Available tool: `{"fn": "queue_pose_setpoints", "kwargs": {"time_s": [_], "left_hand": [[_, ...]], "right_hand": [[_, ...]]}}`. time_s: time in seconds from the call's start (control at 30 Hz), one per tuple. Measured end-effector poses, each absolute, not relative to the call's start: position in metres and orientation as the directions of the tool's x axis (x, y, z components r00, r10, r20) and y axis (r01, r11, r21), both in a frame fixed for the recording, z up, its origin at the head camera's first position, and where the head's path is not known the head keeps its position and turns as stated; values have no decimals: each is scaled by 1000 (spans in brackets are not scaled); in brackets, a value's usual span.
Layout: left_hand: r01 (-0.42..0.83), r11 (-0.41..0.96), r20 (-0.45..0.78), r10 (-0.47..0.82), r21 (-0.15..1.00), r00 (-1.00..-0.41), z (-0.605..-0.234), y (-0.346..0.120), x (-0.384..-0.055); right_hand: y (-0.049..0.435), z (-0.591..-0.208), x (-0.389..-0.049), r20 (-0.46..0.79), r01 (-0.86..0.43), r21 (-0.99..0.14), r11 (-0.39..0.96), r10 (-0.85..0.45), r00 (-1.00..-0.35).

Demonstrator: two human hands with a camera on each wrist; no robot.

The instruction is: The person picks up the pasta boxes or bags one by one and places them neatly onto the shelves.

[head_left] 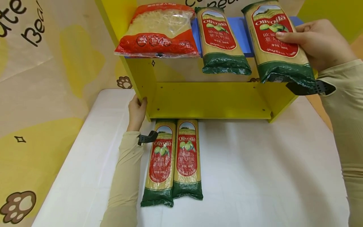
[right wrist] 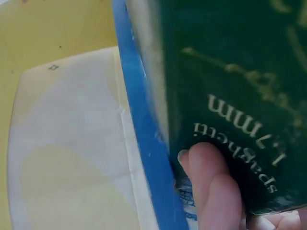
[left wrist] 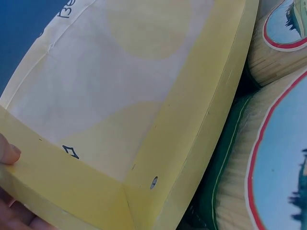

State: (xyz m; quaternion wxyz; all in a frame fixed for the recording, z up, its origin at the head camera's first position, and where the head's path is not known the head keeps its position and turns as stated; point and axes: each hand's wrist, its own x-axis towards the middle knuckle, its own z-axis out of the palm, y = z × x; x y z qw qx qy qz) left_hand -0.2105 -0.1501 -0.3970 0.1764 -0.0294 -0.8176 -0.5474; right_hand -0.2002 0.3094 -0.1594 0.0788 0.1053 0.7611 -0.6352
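My right hand (head_left: 320, 44) holds a spaghetti pack (head_left: 279, 55) at the right end of the blue upper shelf board (head_left: 243, 34), its thumb across the red label. In the right wrist view, fingers (right wrist: 211, 177) press the pack's green underside (right wrist: 240, 62), beside the blue board. My left hand (head_left: 137, 112) grips the front edge of the yellow rack's left side panel (head_left: 139, 75); in the left wrist view its thumb (left wrist: 7, 152) lies over that panel. A second spaghetti pack (head_left: 222, 37) lies at mid-board, and a red-and-clear noodle bag (head_left: 161, 28) at its left end.
Two more spaghetti packs (head_left: 161, 157) lie side by side on the white table (head_left: 241, 176), their far ends reaching the yellow lower board (head_left: 210, 101). A patterned cloth (head_left: 76, 63) hangs behind and to the left.
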Motion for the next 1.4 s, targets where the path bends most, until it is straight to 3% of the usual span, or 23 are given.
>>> {"fn": "queue_pose_setpoints", "kwargs": {"time_s": [0.17,0.5,1.03,1.4], "left_hand": [[245,390,320,-139,888,-937,-396,-149,-211],[246,374,318,-144,894,-937,-395,-148,-211],[253,376,325,-142,891,-935,-395,-149,-211],[253,384,327,-142,888,-934,-397,-151,-211]], "right_hand": [[311,-158,-207,-283,294,-941,170,83,-955],[310,-150,-220,-273,291,-881,372,102,-957],[309,-146,-229,-298,327,-882,341,136,-945],[309,-153,-224,-253,295,-866,405,155,-955]]}}
